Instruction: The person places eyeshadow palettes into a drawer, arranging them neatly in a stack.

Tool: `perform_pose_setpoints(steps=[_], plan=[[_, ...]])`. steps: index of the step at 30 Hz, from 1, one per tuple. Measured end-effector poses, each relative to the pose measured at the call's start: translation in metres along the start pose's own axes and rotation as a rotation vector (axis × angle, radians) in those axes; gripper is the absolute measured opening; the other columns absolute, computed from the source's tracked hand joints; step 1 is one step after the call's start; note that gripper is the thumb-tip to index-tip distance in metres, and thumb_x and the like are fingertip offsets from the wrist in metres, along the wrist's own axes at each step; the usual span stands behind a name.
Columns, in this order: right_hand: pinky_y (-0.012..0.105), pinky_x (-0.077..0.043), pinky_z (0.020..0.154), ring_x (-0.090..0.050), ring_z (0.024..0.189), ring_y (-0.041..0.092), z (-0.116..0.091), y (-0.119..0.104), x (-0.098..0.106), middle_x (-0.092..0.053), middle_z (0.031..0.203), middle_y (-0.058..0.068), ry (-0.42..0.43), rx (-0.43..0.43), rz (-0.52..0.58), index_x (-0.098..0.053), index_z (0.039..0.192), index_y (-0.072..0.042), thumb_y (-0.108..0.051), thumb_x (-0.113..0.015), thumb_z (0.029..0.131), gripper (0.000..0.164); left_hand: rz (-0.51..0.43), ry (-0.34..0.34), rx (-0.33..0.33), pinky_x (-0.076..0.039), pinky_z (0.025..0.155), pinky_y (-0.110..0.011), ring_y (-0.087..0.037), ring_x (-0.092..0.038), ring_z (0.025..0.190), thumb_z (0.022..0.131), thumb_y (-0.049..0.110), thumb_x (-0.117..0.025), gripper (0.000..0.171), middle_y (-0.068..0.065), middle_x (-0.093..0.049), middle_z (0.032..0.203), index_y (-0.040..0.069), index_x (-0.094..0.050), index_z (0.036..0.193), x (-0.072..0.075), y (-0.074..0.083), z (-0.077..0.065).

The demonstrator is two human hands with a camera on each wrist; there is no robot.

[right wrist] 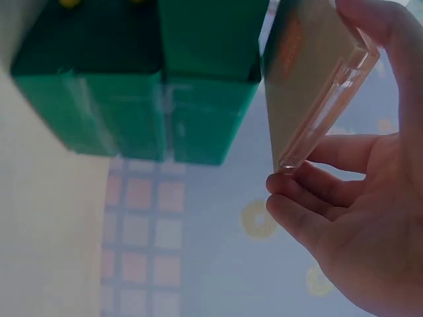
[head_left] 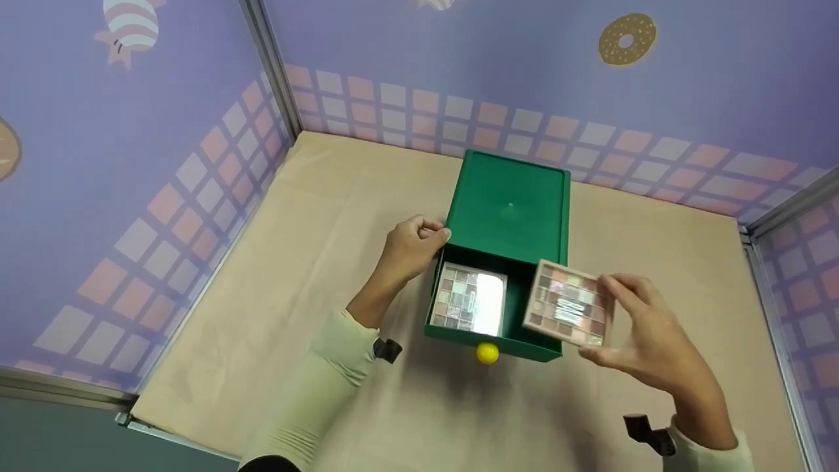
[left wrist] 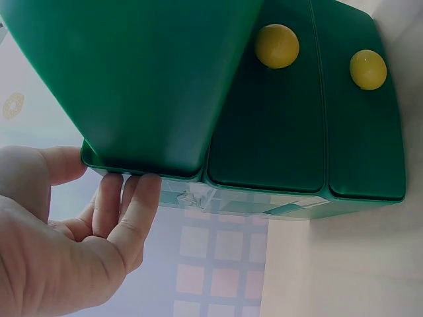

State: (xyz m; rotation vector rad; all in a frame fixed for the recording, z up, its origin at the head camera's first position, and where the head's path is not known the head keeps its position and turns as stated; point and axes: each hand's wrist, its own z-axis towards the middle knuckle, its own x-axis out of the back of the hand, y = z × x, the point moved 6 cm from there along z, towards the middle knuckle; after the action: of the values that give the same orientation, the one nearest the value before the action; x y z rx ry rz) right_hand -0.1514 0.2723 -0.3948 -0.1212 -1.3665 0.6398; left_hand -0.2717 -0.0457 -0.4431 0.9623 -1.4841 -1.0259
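Note:
A green drawer unit [head_left: 508, 204] has its top drawer [head_left: 494, 342] pulled out, a yellow ball-shaped knob [head_left: 487, 353] on its front. Inside, at the left, lies an eyeshadow palette [head_left: 455, 298] with a grid of pans and a bright glare on its lid. My left hand [head_left: 413, 248] grips the unit's upper left edge beside the drawer opening, thumb and fingers at the corner in the left wrist view. A second eyeshadow palette [head_left: 567, 303] is pinched at its right side by my right hand [head_left: 649, 331], tilted above the drawer's right part. Its plain back [right wrist: 301, 79] shows in the right wrist view.
Below the pulled-out drawer are two closed drawers with yellow knobs, a middle knob [left wrist: 277, 46] and a lower knob [left wrist: 368, 69]. The unit stands on a beige cloth-covered table [head_left: 314, 216], near the purple patterned back wall [head_left: 459, 59]. Another patterned wall [head_left: 177, 118] bounds the left side.

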Motion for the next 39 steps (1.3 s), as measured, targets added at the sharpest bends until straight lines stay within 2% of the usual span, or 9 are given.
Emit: perform_pose_setpoints(steps=[1, 3, 7, 13, 19, 28, 35, 39], plan=[[0.046, -0.046, 0.095, -0.046, 0.116, 0.030, 0.003, -0.006, -0.002, -0.043, 0.135, 0.016, -0.015, 0.009, -0.005, -0.045, 0.139, 0.002, -0.030, -0.093, 0.053, 0.104, 0.002, -0.001, -0.006, -0.048, 0.068, -0.025, -0.014, -0.059, 0.080, 0.092, 0.033, -0.060, 0.023, 0.001, -0.064, 0.088, 0.014, -0.065, 0.103, 0.000, 0.001, 0.000], [0.055, -0.046, 0.092, -0.045, 0.116, 0.031, 0.009, -0.018, -0.007, -0.041, 0.136, 0.017, -0.044, 0.022, -0.009, -0.044, 0.139, 0.003, -0.032, -0.093, 0.054, 0.104, 0.004, -0.002, -0.015, -0.048, 0.067, -0.025, -0.012, -0.058, 0.077, 0.092, 0.033, -0.060, 0.023, 0.002, -0.063, 0.086, 0.014, -0.065, 0.103, -0.001, 0.001, 0.001], [0.055, -0.047, 0.095, -0.044, 0.118, 0.033, 0.020, -0.039, -0.017, -0.038, 0.140, 0.019, -0.086, 0.028, -0.032, -0.041, 0.141, 0.002, -0.035, -0.091, 0.057, 0.105, -0.005, -0.006, -0.018, -0.048, 0.066, -0.024, -0.015, -0.058, 0.077, 0.092, 0.032, -0.060, 0.023, 0.002, -0.062, 0.084, 0.013, -0.065, 0.103, -0.002, 0.001, 0.002], [0.053, -0.046, 0.098, -0.040, 0.123, 0.032, 0.033, -0.060, -0.032, -0.035, 0.142, 0.018, -0.139, 0.007, -0.064, -0.039, 0.143, -0.001, -0.039, -0.089, 0.061, 0.104, 0.000, -0.012, -0.015, -0.049, 0.068, -0.026, -0.028, -0.064, 0.090, 0.092, 0.033, -0.060, 0.023, 0.000, -0.067, 0.091, 0.013, -0.065, 0.104, -0.003, 0.002, 0.003], [0.047, -0.046, 0.100, -0.040, 0.123, 0.029, 0.044, -0.079, -0.044, -0.039, 0.139, 0.017, -0.142, 0.064, -0.106, -0.043, 0.141, 0.002, -0.046, -0.087, 0.060, 0.103, -0.007, 0.001, -0.007, -0.049, 0.068, -0.025, -0.024, -0.064, 0.087, 0.091, 0.032, -0.061, 0.022, 0.000, -0.067, 0.090, 0.013, -0.065, 0.102, -0.002, 0.001, 0.003], [0.045, -0.045, 0.102, -0.038, 0.127, 0.028, 0.052, -0.091, -0.058, -0.037, 0.142, 0.015, -0.165, 0.103, -0.095, -0.041, 0.142, 0.002, -0.047, -0.086, 0.063, 0.103, 0.009, 0.003, 0.001, -0.048, 0.068, -0.025, -0.013, -0.058, 0.079, 0.091, 0.032, -0.061, 0.023, 0.001, -0.064, 0.088, 0.013, -0.065, 0.103, -0.001, 0.001, 0.003], [0.046, -0.041, 0.106, -0.033, 0.138, 0.029, 0.051, -0.093, -0.067, -0.031, 0.152, 0.012, -0.233, 0.085, -0.070, -0.034, 0.147, -0.003, -0.049, -0.083, 0.068, 0.103, 0.004, 0.010, 0.010, -0.048, 0.066, -0.026, -0.019, -0.061, 0.081, 0.092, 0.031, -0.060, 0.021, 0.000, -0.065, 0.087, 0.014, -0.065, 0.102, 0.001, 0.000, 0.002], [0.047, -0.042, 0.105, -0.037, 0.137, 0.028, 0.049, -0.093, -0.068, -0.035, 0.151, 0.009, -0.233, 0.084, -0.045, -0.038, 0.146, -0.007, -0.048, -0.080, 0.072, 0.094, 0.001, 0.004, 0.015, -0.048, 0.066, -0.025, -0.020, -0.062, 0.083, 0.091, 0.032, -0.061, 0.021, 0.001, -0.065, 0.088, 0.015, -0.065, 0.102, 0.001, 0.000, 0.002]])
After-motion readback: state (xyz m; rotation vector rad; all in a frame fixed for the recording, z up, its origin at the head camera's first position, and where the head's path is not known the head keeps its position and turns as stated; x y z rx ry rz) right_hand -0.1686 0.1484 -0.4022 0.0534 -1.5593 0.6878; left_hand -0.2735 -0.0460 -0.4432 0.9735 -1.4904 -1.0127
